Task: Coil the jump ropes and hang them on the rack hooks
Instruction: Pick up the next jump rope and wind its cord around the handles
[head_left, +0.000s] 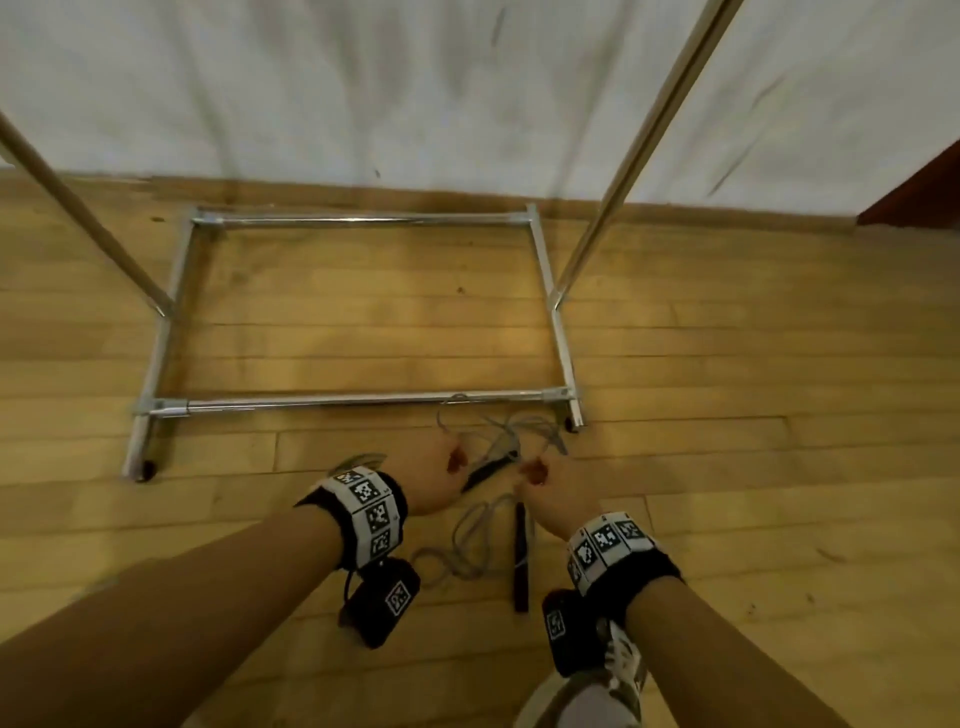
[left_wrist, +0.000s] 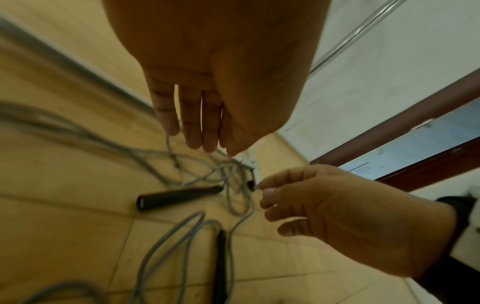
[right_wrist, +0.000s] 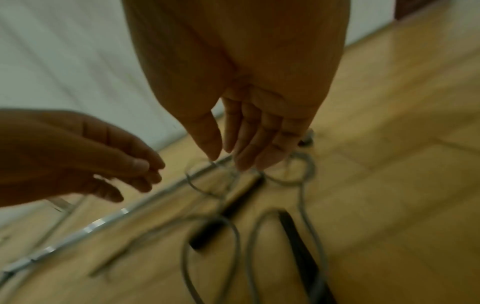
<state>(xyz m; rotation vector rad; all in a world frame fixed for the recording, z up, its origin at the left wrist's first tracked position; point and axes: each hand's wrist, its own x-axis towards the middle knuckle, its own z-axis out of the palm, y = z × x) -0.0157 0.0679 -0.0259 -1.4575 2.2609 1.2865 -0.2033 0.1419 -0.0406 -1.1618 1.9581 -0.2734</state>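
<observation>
Floor (head_left: 727, 364): wooden boards, carrying everything below.
Rack (head_left: 358, 399): one, chrome.
Jump rope (head_left: 483, 540): grey tangle beside rack's near rail; count unclear.
Handles (head_left: 521, 561): two black, on floor.
Left hand (head_left: 434, 475): fingers straight, holding nothing.
Right hand (head_left: 558, 491): fingertips closed; whether pinching cord, cannot tell.

Both hands, left (head_left: 434, 475) and right (head_left: 558, 488), reach over tangled grey jump ropes (head_left: 480, 540) beside the rack base (head_left: 363, 400).

A tangled grey cord jump rope (head_left: 498, 441) with black handles is lying on the wooden plank floor (head_left: 727, 467), just in front of the chrome tube rack base (head_left: 363, 399). A white draped sheet (head_left: 363, 88) is hanging behind the rack. Both hands are hovering over the tangle, left hand (head_left: 434, 480) beside right hand (head_left: 558, 493).
</observation>
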